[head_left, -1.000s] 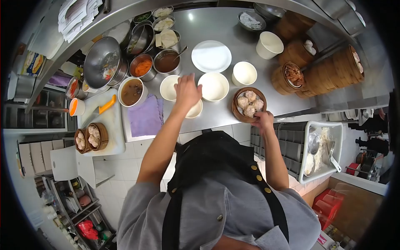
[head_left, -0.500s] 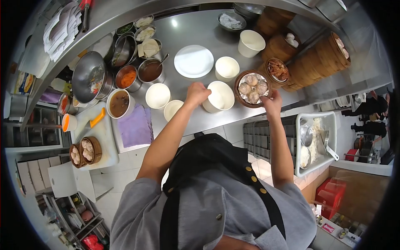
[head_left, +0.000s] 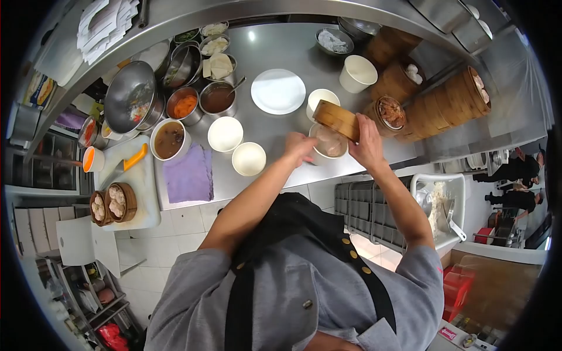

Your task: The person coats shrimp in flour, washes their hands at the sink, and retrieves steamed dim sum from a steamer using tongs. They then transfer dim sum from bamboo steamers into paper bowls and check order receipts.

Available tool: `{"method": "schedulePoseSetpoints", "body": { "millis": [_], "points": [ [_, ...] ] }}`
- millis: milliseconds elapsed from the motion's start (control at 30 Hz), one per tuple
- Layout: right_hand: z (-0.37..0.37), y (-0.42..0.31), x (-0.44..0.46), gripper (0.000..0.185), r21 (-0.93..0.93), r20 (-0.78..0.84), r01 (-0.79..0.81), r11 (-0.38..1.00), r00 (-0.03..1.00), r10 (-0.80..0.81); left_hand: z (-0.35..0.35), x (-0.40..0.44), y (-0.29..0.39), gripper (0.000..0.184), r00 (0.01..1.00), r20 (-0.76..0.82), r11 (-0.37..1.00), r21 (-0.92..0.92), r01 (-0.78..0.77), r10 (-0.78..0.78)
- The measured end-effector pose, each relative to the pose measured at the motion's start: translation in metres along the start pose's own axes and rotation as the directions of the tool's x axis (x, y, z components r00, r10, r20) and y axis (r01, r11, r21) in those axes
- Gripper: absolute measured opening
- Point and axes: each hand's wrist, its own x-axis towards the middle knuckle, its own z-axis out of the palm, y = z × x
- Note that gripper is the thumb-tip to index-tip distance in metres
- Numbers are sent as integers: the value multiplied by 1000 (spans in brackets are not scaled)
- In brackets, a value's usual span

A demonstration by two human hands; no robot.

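Note:
My right hand (head_left: 367, 145) grips a round bamboo steamer (head_left: 336, 120), tipped on its side above a white tub (head_left: 319, 159). Pale dumplings (head_left: 331, 142) show at the tub's mouth, just under the steamer; whether all of them have left it, I cannot tell. At the tub's left side, my left hand (head_left: 300, 148) has its fingers closed on the rim. Left of that hand stand two white tubs, one nearer (head_left: 249, 158) and one farther (head_left: 225, 134). Another white tub (head_left: 322, 100) sits behind the steamer, partly covered by it.
A white plate (head_left: 278, 91) lies mid-counter. Stacked steamers (head_left: 448, 108) and a steamer of brown food (head_left: 391, 112) stand right. On the left are a soup tub (head_left: 170, 140), a purple cloth (head_left: 188, 175), sauce pots (head_left: 218, 98) and a cutting board (head_left: 146, 202) with a knife (head_left: 134, 158).
The steamer in my right hand has gone from level to tipped over the tub, moving left. Dumplings now show at the tub's mouth. My left hand stays at its rim.

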Motion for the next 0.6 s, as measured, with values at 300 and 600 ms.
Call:
{"method": "schedulePoseSetpoints", "body": {
  "millis": [300, 600],
  "points": [
    [-8, 14, 2, 63, 158, -230, -357, 921, 893, 386, -25, 9, -23, 18, 984, -40, 961, 225, -158, 171],
    [39, 48, -117, 38, 519, 427, -835, -181, 69, 902, -17, 3, -8, 31, 791, 141, 259, 898, -355, 596]
  ]
}}
